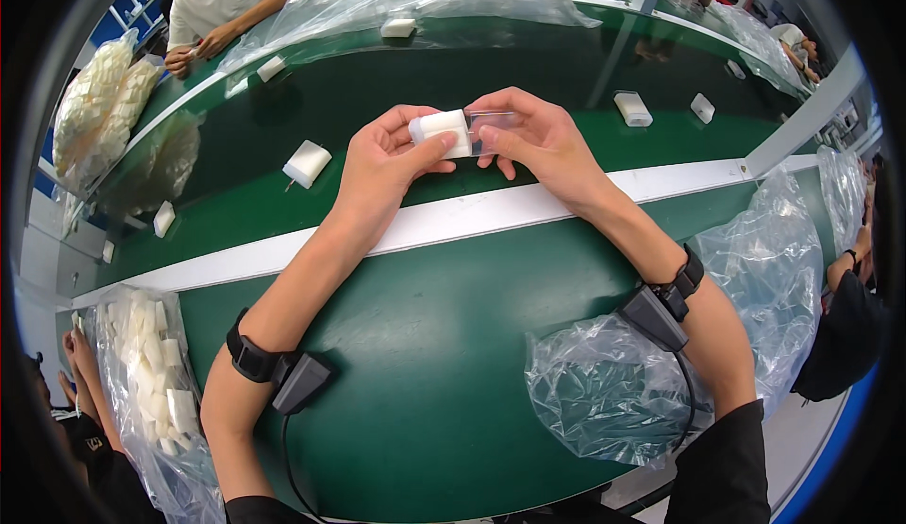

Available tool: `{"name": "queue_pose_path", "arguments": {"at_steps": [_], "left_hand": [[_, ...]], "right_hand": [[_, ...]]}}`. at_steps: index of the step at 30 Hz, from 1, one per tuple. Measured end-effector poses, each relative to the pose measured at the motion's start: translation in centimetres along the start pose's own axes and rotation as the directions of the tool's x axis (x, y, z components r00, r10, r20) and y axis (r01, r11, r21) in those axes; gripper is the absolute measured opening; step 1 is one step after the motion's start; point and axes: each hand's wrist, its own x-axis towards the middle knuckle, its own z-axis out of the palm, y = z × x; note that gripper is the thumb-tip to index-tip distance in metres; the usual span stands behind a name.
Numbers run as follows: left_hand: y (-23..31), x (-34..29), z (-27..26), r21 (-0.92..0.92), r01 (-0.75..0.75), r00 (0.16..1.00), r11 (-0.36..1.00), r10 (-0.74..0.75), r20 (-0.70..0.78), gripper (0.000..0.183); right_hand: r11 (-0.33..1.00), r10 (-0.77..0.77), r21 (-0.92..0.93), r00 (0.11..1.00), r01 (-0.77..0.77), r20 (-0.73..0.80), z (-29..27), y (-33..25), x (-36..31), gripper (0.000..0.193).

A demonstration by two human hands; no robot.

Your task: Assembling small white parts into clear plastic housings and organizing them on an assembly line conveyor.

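Note:
Over the green conveyor belt (472,57), my left hand (379,160) grips a small white plastic block (442,130) with a rounded, pale end. The thumb lies along its near face and the fingers pass behind it. My right hand (547,142) pinches a clear plastic cover (497,122) between thumb and fingers. Its left edge meets the right end of the block; whether it goes over that end I cannot tell. The hands are close together, just past the white rail (453,220).
White pieces lie on the belt, one (308,163) left of my hands and another (633,109) to the right. A bag of white parts (151,373) stands at the left, and crumpled clear bags (613,387) lie at the right. Other people sit around the line.

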Motion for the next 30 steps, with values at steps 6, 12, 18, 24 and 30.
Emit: {"name": "queue_pose_path", "arguments": {"at_steps": [6, 12, 18, 24, 30], "left_hand": [[-0.2, 0.0, -0.2, -0.019, 0.002, 1.000, 1.000, -0.003, -0.024, 0.027], [0.2, -0.1, 0.2, 0.018, -0.054, 0.998, 0.998, 0.054, -0.008, 0.024], [0.7, -0.4, 0.2, 0.139, -0.034, 0.999, 0.990, 0.034, -0.004, 0.023], [1.1, -0.7, 0.2, 0.178, -0.087, 0.996, 0.980, 0.083, 0.035, 0.021], [1.0, -0.7, 0.3, 0.189, -0.034, 0.999, 0.981, 0.034, 0.001, 0.021]], "right_hand": [[0.999, -0.033, -0.009, 0.999, 0.033, 0.001, 0.4, 0.1, -0.3, 0.032], [0.994, -0.039, -0.105, 0.997, 0.033, -0.061, 0.4, -0.1, -0.4, 0.033], [0.988, -0.080, -0.133, 0.996, 0.072, -0.050, 0.7, -0.2, -0.4, 0.032], [0.997, -0.024, -0.075, 0.999, 0.022, -0.027, 0.7, -0.5, -0.5, 0.032], [0.998, -0.025, -0.049, 0.999, 0.026, 0.028, 0.8, 0.0, -0.5, 0.031]]}}
